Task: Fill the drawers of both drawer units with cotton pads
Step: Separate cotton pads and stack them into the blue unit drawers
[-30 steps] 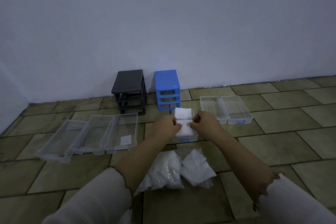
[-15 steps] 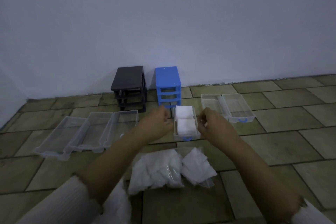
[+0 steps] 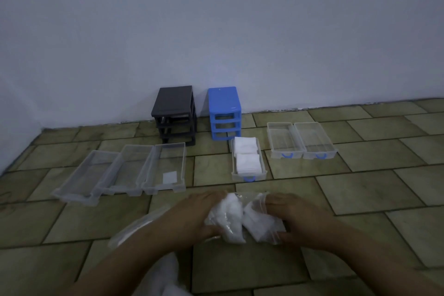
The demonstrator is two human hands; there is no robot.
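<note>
Hands, left hand (image 3: 199, 217) and right hand (image 3: 298, 218), grip the bag of cotton pads (image 3: 242, 218) at lower centre, presumably to draw pads for the clear drawers (image 3: 301, 140) laid out on the floor.

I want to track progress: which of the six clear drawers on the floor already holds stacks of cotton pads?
The blue-handled drawer directly before the blue unit: two white stacks fill it. The others hold no stacks.

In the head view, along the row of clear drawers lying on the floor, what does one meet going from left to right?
Three clear empty drawers side by side → clear blue-handled drawer holding white cotton pads → two clear empty blue-handled drawers.
</note>
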